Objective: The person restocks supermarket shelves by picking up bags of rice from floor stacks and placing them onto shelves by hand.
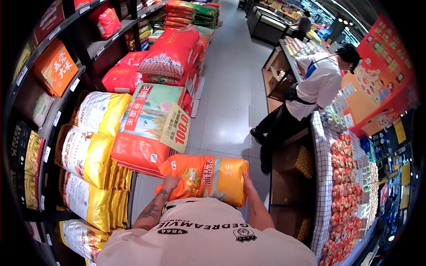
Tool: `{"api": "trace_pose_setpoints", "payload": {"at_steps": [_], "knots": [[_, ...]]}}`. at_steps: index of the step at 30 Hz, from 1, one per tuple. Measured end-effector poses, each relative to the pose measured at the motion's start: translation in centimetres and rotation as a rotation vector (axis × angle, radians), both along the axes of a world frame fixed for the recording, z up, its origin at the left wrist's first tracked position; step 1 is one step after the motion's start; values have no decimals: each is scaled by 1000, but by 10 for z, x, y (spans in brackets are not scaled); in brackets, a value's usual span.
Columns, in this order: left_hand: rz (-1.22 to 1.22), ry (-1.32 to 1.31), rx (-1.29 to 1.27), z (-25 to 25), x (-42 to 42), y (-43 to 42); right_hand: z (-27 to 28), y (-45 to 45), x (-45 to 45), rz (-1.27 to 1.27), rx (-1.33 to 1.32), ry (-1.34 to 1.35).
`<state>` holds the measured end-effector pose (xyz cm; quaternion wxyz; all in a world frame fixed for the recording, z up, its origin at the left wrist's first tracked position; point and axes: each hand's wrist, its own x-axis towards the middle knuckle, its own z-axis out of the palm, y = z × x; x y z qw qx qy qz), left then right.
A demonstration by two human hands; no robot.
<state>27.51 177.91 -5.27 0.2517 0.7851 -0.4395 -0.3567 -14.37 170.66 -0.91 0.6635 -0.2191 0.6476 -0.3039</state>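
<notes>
The orange bag [207, 178] is between the two hands, in front of the person's shirt [202, 221], above the floor [219, 106] of the aisle. It lies about flat, with its printed side up. The left hand [171, 182] holds the left end; its thumb presses on top of the bag, and the other fingers are mostly hidden. The right hand [248, 181] holds the right end, with its fingers along the edge and partly under. How far the fingers are spread below, I cannot tell.

To the left, very close, is the pile of rice sacks [142, 128] with a price sign [175, 129]; whether the bag touches this pile is not clear. The yellow sacks [84, 150] are more left. On the right side is the table [323, 177] with eggs [344, 190], and farther a co-worker [316, 80] bends over it.

For a good hold, both palms should support from below, because such a bag probably sags in the middle. It seems wise to bring the load near the body, equal on both sides, and not to brush the sign.
</notes>
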Motion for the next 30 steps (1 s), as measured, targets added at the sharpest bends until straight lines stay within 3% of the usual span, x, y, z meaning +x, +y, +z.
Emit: {"api": "trace_pose_setpoints", "payload": {"at_steps": [2, 3, 6, 9, 12, 18, 24, 27, 30], "knots": [[81, 81, 79, 35, -2, -25, -19, -59, 4, 98, -11, -3], [114, 117, 144, -31, 12, -42, -25, -80, 5, 133, 5, -9], [256, 63, 99, 5, -3, -88, -22, -173, 13, 217, 2, -62], [238, 97, 62, 20, -15, -140, -5, -230, 4, 232, -8, -149], [126, -233, 60, 78, -45, -199, -13, -261, -14, 188, -38, -233], [-64, -237, 151, 113, -69, -321, -26, -328, -43, 132, 4, -357], [-232, -93, 186, 48, -71, -483, -58, -393, -66, -181, 38, -304], [-393, -266, 40, 50, -77, -570, -16, -435, -59, -268, 80, -411], [-388, -150, 81, 58, -65, -637, 4, -493, -51, -275, 27, -218]]}}
